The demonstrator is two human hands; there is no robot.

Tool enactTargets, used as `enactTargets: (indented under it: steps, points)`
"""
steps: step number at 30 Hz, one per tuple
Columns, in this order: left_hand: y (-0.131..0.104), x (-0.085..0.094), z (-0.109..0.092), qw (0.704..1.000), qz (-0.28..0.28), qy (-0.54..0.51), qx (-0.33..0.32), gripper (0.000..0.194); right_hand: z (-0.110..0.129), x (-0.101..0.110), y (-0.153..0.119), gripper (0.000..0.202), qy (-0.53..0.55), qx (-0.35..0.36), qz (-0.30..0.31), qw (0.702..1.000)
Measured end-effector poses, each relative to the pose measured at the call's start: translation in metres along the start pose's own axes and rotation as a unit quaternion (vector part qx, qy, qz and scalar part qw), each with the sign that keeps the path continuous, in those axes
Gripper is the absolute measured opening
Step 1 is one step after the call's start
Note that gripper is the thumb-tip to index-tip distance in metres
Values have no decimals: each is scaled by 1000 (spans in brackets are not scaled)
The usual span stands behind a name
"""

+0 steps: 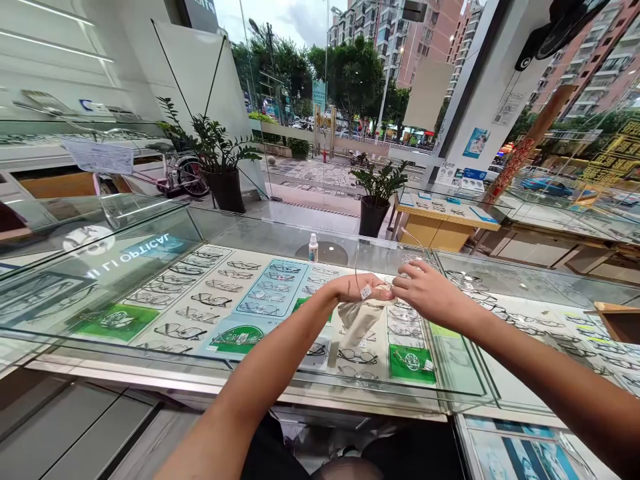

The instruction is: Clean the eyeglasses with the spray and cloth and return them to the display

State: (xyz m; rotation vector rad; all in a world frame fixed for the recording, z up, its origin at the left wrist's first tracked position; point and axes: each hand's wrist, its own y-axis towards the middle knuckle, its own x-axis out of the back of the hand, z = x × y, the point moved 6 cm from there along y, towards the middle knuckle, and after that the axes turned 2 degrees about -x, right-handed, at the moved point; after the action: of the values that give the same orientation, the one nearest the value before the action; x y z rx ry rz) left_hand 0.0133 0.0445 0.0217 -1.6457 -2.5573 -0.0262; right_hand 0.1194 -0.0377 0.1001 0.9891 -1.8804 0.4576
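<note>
"While our left hand (367,287) is pinching glasses (357,261) and cloth (359,327), are we finishing?"

"Seemingly midway: we're holding them above the display case (370,404), near its right edge, right hand (420,290) half-curled, grip unclear."

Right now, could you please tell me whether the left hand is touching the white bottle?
Apart: the head view shows a clear gap between the left hand and the white bottle beyond.

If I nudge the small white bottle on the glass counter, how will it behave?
The bottle may tip fairly easily: it stands upright and is taller than wide. It could slide, since the glass counter looks smooth and shiny. Once down, it would probably roll, given its rounded-looking body.
</note>
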Motion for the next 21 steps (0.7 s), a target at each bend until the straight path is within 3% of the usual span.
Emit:
enactTargets:
  steps: [10, 17, 21]
  points:
    - [1, 2, 10, 996, 32, -80, 17, 50, -4, -10, -6, 12, 16, -35, 4, 999]
    - [11, -2, 8, 997, -52, -58, -29, 59, -8, -14, -12, 14, 23, -65, 1, 998]
    - [13, 3, 17, 988, -63, -142, 15, 59, -13, -14, -16, 15, 13, -88, -10, 996]
